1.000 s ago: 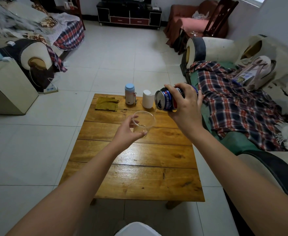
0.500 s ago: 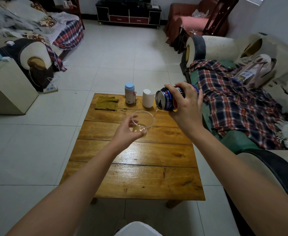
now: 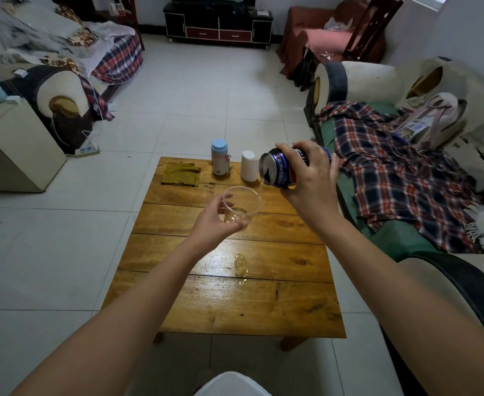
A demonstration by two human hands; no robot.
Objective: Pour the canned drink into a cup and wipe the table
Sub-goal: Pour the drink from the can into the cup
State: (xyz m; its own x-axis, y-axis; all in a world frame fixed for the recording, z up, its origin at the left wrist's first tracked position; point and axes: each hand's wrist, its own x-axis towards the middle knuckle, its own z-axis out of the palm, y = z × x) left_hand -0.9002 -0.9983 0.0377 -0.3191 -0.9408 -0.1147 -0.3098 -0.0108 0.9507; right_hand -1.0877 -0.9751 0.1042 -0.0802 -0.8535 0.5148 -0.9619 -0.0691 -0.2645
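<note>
Near half of surface (image 3: 263,307) open apart from puddle (image 3: 241,264). Far edge crowded: cloth (image 3: 181,174), flask (image 3: 219,157), white cup (image 3: 249,165) stand side by side.

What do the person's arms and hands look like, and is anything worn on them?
Both forearms are bare up to the frame edge: no sleeves, gloves, watch or bracelet show. The left hand and right hand carry no visible rings. Nails look short and unpainted.

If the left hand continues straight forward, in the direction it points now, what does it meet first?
The left hand grips the clear cup and points away toward the table's far edge. Going straight on, it would probably meet the white cylinder first, with the blue-lidded bottle just left of that line. Depth is unclear.
</note>
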